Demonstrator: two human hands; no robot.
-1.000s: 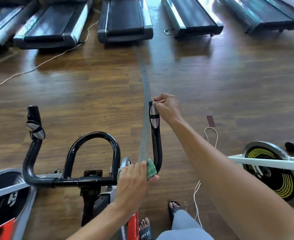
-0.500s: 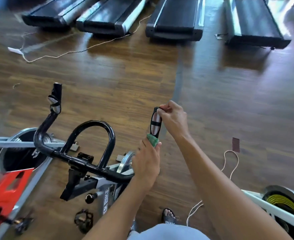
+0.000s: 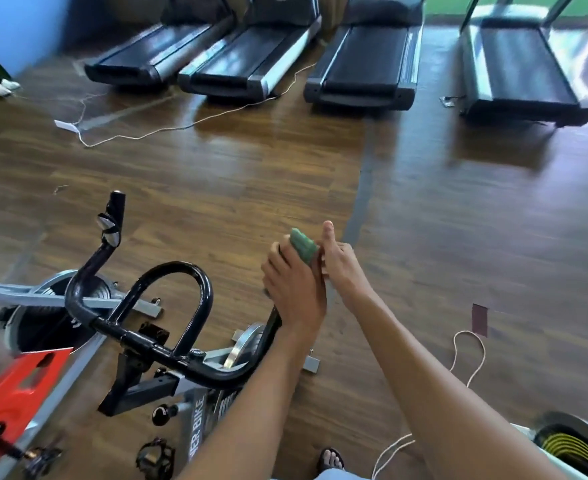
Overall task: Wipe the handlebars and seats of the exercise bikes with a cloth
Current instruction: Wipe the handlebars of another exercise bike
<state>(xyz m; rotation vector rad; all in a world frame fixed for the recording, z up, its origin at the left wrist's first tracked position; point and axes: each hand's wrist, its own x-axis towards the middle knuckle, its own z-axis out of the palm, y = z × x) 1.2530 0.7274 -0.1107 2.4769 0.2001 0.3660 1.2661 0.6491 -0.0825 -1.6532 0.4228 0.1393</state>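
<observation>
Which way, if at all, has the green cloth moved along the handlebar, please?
Yes: the left hand slid the cloth up the handlebar, from its bend to its tip.

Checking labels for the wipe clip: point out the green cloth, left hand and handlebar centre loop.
green cloth (image 3: 303, 247): head view, middle of the exposed folded end.
left hand (image 3: 294, 289): head view, back of the hand.
centre loop (image 3: 178, 267): head view, top of the arch.
</observation>
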